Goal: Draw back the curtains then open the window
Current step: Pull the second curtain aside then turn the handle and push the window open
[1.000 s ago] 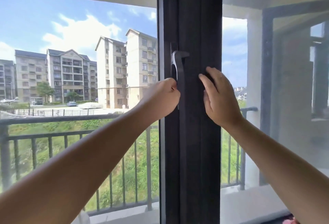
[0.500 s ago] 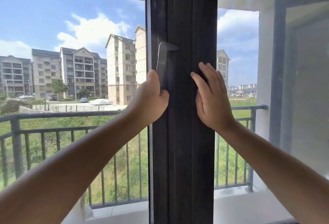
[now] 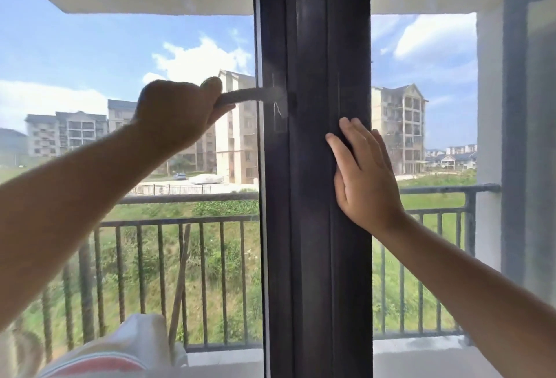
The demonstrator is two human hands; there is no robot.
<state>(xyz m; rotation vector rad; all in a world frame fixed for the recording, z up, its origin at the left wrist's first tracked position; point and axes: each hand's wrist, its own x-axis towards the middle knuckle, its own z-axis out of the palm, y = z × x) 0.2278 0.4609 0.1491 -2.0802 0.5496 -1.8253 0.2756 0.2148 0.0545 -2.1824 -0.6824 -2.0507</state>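
Two bare hands are up at one window, and there is one handle between them. The left hand (image 3: pixel 177 113) is curled into a fist around the free end of the window handle (image 3: pixel 249 96), fingers wrapped tight over it with the thumb tip showing on top. The handle is a dark, slim lever; from the fist it runs level to the right and meets its mount on the dark window frame (image 3: pixel 313 227), so it lies horizontal rather than hanging down. Its outline is blurred.

The right hand (image 3: pixel 365 179) lies flat and spread on the frame, lower than the gripping fist and to its right, fingers pointing up and close together, palm against the frame's right edge. It holds nothing.

The frame is a broad, near-black upright post with several vertical ridges, and a pane of glass sits on each side of it. Past the glass, below both hands, runs one balcony railing (image 3: pixel 186 221) of dark bars. Beneath the left forearm lies one pale cloth bundle (image 3: pixel 132 344) with a red stripe. Several apartment blocks (image 3: pixel 237 128) stand far behind the fist.
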